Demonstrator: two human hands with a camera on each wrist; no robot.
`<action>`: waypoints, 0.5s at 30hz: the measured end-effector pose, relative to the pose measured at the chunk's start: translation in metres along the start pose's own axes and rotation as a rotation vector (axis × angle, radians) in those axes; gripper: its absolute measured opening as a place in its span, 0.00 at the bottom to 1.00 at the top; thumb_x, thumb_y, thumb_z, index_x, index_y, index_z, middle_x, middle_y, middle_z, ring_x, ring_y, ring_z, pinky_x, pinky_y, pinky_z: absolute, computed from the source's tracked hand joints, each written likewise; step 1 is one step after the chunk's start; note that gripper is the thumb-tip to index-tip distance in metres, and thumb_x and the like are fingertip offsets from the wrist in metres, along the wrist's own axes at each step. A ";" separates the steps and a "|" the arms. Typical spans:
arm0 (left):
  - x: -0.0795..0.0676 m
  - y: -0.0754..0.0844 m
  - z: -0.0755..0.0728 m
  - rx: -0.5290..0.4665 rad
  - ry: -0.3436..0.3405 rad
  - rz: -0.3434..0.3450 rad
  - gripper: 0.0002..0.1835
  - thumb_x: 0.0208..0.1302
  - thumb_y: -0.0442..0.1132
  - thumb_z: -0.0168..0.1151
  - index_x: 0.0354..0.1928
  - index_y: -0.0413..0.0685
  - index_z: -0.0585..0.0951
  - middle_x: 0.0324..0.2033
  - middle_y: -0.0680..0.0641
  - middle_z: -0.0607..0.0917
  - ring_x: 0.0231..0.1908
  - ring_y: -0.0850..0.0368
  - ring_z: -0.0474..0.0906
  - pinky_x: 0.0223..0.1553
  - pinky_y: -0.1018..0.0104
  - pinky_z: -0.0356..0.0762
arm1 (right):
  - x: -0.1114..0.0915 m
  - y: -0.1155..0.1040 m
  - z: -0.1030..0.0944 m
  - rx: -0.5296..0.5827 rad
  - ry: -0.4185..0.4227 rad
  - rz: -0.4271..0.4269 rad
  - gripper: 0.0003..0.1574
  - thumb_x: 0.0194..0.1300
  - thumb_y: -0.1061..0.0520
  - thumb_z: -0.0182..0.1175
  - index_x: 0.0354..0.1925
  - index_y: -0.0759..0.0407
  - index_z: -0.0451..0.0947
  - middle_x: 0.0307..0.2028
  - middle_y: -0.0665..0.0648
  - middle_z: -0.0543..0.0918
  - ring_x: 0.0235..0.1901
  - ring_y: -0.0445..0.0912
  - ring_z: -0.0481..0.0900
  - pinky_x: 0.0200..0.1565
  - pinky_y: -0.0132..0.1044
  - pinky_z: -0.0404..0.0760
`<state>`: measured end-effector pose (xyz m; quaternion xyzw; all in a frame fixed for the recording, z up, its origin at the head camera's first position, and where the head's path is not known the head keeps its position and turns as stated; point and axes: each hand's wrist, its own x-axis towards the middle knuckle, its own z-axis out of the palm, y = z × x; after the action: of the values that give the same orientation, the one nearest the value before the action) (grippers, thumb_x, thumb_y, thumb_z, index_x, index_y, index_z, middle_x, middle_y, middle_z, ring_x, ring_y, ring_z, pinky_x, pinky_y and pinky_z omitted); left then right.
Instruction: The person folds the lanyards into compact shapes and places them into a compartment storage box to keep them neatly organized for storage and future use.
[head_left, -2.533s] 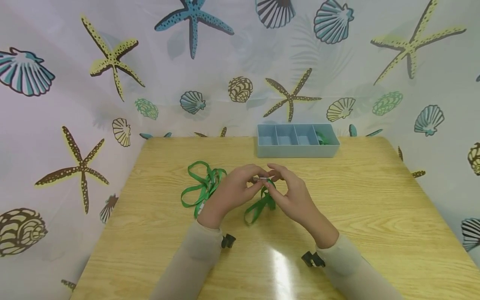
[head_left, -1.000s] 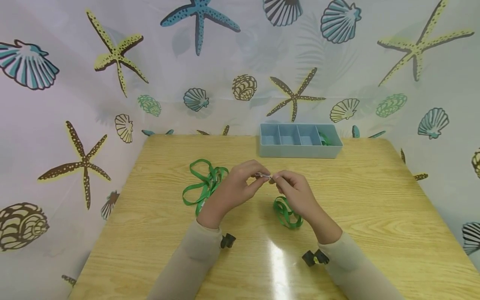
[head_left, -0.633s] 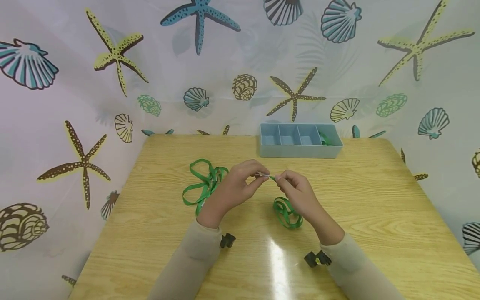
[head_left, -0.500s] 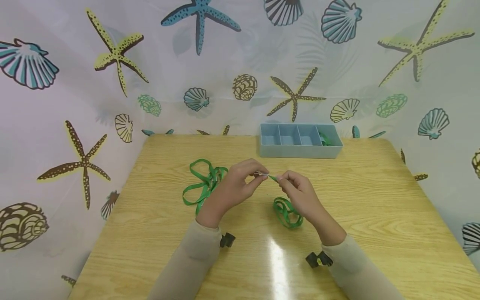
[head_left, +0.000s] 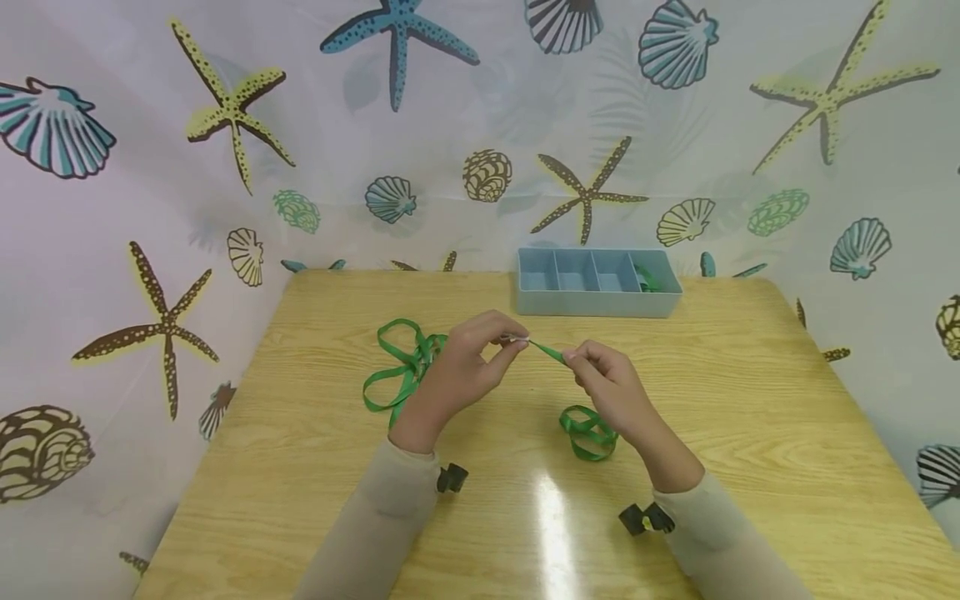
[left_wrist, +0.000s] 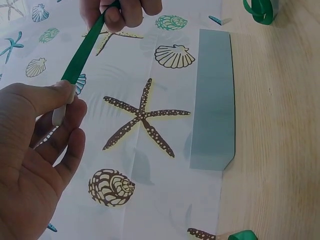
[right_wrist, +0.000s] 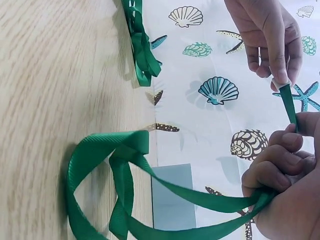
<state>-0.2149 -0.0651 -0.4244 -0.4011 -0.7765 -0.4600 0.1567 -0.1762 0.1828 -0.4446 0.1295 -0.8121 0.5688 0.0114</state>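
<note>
Two hands [head_left: 461, 367] [head_left: 618, 396], fingers [right_wrist: 274, 50] pinching green ribbon [left_wrist: 85, 54] and part-hidden white fitting [left_wrist: 59, 115], sleeves [head_left: 378, 521] cropped

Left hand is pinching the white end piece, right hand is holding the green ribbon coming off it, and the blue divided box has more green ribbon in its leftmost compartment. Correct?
Not quite: the head view shows the boxed green ribbon in the rightmost compartment of the blue divided box, not the leftmost. The left hand and right hand are as you say.
</note>
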 end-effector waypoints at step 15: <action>0.007 0.004 0.000 0.094 0.200 0.074 0.06 0.73 0.30 0.67 0.48 0.40 0.87 0.44 0.46 0.88 0.44 0.55 0.85 0.50 0.66 0.85 | -0.006 -0.001 -0.009 0.009 0.020 -0.026 0.31 0.87 0.50 0.49 0.25 0.66 0.65 0.18 0.51 0.63 0.18 0.43 0.54 0.21 0.35 0.60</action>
<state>-0.2163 -0.0614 -0.4180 -0.3740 -0.7623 -0.4547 0.2687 -0.1718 0.1918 -0.4418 0.1345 -0.8075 0.5737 0.0262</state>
